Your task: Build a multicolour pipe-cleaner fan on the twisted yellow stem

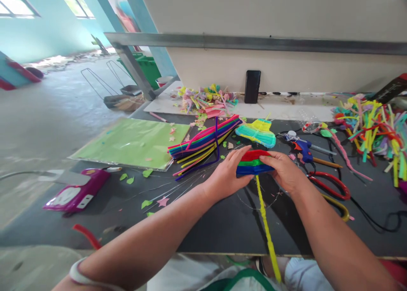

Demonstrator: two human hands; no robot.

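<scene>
Between my two hands is a striped piece of red, green and blue pipe cleaners. My left hand grips its left end, thumb below and fingers above. At the right end, my right hand pinches it with the thumb on the red band. A twisted yellow stem runs down from beneath the piece past the table's front edge; its join is not clear. Just beyond lie a loose bundle of coloured pipe cleaners and a yellow and teal pipe-cleaner shape.
A blue glue gun and red-handled scissors lie at right, near a pile of pipe-cleaner pieces. Left are a green sheet in plastic and a purple pouch. A phone leans at the back.
</scene>
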